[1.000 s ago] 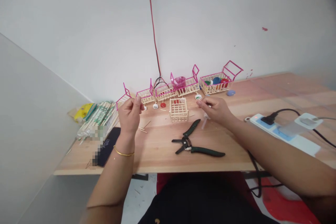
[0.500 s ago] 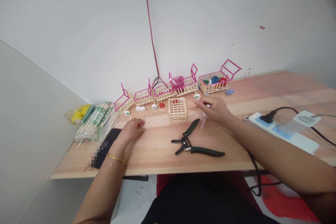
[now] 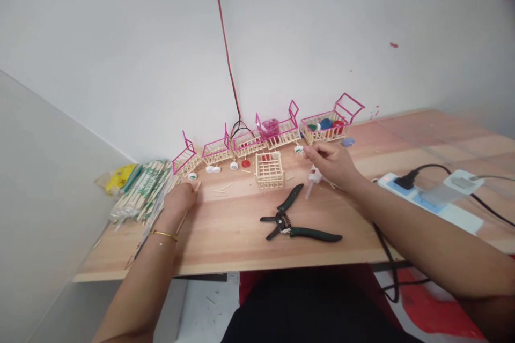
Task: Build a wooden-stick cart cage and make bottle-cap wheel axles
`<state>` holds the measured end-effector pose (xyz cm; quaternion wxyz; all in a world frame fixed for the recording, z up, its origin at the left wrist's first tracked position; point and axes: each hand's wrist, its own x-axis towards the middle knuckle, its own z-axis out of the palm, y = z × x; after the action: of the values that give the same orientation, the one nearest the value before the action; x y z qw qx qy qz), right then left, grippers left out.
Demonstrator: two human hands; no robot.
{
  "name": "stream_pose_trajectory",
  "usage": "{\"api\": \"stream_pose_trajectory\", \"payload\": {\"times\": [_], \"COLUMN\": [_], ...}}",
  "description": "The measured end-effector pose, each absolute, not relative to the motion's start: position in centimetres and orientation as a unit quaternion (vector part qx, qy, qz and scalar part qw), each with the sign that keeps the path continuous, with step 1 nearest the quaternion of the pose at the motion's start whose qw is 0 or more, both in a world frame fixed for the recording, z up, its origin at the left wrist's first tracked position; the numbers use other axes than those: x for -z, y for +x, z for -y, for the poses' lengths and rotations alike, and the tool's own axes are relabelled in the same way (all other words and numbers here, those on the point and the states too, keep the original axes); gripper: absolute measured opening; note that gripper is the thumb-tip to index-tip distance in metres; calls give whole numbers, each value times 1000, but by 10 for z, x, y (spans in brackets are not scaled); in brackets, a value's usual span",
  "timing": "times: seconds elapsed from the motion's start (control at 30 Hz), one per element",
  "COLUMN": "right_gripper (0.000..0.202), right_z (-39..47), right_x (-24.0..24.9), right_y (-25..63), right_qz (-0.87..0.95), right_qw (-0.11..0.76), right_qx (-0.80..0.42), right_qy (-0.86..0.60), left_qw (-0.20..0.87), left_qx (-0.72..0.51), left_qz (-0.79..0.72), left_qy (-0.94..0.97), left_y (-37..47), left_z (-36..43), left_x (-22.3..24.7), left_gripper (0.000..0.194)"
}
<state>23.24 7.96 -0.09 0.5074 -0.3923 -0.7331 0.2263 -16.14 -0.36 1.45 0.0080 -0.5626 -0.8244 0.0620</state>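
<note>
My left hand (image 3: pixel 179 199), left of centre, closed round stick (image 3: pixel 197 186); right hand (image 3: pixel 333 164), fingertips together, dipping, could nudge nozzled white thing (image 3: pixel 316 176).

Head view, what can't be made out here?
- Left hand: head view, fingertips hidden behind its own back.
- Right hand: head view, pinch too small to tell if anything's held.
- White tool: head view, partly hidden by the right hand.
- Stick pack: head view, print too blurred to read.
- Red cable: head view, upper end cut off by top edge.
</note>
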Motion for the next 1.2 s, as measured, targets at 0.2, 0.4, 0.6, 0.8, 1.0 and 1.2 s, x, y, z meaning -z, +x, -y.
{"api": "stream_pose_trajectory", "payload": {"times": [0.2, 0.4, 0.6, 0.8, 1.0, 1.2], "right_gripper": [33, 33, 33, 36, 38, 35], "right_z": [-80, -81, -82, -81, -84, -85], "right_x": [3, 4, 7, 6, 10, 13], "right_y": [231, 231, 231, 230, 230, 230], "right_qz": [732, 733, 731, 735, 753, 794], "right_qw": [493, 488, 484, 475, 465, 433], "right_qx": [-248, -246, -260, -259, -233, -190], "right_qy": [-399, -405, -404, -409, -402, -382], "left_qw": [-1, -8, 19, 36, 25, -5], "left_qx": [-62, -36, 3, 45, 89, 39], "left_qz": [838, 822, 808, 786, 728, 693], "left_qy": [-542, -569, -589, -615, -679, -720], "left_y": [-160, -160, -153, -143, -122, -99], "left_z": [-1, -4, -6, -12, -17, -20], "left_x": [-10, -9, -11, -15, -22, -19], "left_gripper": [19, 16, 21, 22, 17, 17]}}
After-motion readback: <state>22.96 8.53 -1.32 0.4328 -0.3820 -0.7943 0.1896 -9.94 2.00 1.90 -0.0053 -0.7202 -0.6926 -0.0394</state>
